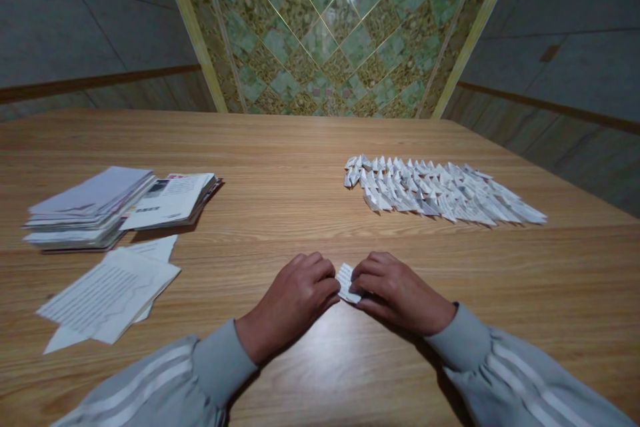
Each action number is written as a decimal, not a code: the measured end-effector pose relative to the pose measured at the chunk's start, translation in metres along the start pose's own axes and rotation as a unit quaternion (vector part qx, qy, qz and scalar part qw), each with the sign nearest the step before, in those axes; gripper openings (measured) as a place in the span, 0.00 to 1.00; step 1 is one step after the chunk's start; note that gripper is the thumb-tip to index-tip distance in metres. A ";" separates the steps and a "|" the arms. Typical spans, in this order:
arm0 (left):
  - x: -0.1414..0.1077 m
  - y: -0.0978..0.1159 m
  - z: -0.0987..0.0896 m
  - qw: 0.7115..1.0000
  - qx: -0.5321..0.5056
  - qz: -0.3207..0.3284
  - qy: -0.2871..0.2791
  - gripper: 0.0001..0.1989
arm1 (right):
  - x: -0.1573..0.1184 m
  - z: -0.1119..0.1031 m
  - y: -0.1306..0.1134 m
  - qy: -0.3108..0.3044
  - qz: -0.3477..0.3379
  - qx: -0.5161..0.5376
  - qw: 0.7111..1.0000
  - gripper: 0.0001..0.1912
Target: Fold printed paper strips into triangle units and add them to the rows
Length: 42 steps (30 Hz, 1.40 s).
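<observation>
Between my two hands, low over the middle of the wooden table (280, 227), is a small folded piece of printed paper (346, 282). My left hand (303, 290) is closed on its left edge, fingers curled and thumb toward me. From the other side, my right hand (395, 290) grips the paper with bent fingers that cover its right part. Only the middle of the paper shows, with lines of print on it; the fingertips hide the rest.
Rows of folded paper pieces (430, 190) with pointed tips stand at the back right. Stacked papers (95, 203) lie at the left, beside a pile of printed booklets or sheets (173, 200). Nearer me are several loose printed sheets (113, 287). A tiled wall (320, 40) rises behind the table.
</observation>
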State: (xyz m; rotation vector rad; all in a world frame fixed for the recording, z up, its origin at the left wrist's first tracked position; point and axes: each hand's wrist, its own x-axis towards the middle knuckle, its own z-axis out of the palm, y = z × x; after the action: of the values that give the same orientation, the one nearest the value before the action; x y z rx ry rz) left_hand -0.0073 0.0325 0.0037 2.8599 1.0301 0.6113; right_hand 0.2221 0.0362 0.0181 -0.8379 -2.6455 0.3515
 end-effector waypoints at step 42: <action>0.000 0.005 -0.003 0.999 -0.011 -0.031 -0.029 0.10 | 0.000 0.005 0.010 0.034 0.049 0.077 0.995 0.03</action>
State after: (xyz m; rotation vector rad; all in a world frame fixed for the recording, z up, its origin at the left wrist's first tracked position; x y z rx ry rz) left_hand -0.0052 0.0281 0.0069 2.7970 1.0928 0.5273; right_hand 0.2250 0.0433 0.0099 -0.9141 -2.4835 0.5336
